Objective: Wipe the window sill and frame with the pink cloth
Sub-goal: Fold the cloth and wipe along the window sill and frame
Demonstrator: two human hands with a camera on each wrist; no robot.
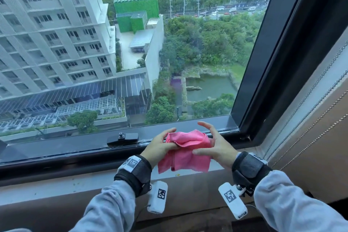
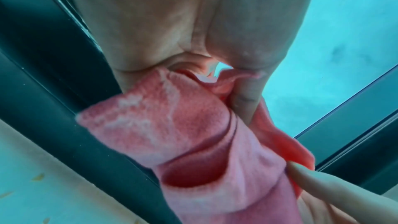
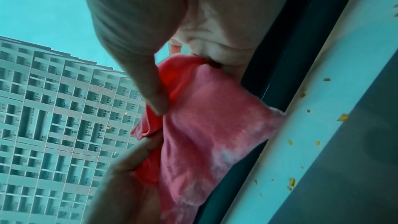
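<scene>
Item: crumpled pink microfibre cloth (image 1: 185, 151), held up between both hands, in front of the dark metal window frame (image 1: 75, 151) and above the pale window sill (image 1: 56, 184); its lower folds hang free of both.

Left hand (image 1: 160, 147): thumb and curled fingers pinch the cloth's left edge. Left wrist view: the cloth (image 2: 193, 134) bunches below the left palm (image 2: 172, 23), a fingertip of the other hand touching its lower right fold.

Right hand (image 1: 214, 147): thumb pressed on the cloth's front, fingers arched loosely over its top right corner, index lifted clear. Right wrist view: the thumb (image 3: 150, 83) pins the cloth (image 3: 204, 125) against the fingers behind.

Shown only in the head view: black window latch (image 1: 123, 137) on the frame, left of the left hand; beaded blind cords (image 1: 310, 100) right of the right hand; grey sleeves and black wrist straps.

Shown best in the right wrist view: small yellowish crumbs (image 3: 342, 117) scattered on the sill (image 3: 323, 125), beside the cloth; a pale tower block behind the glass.
</scene>
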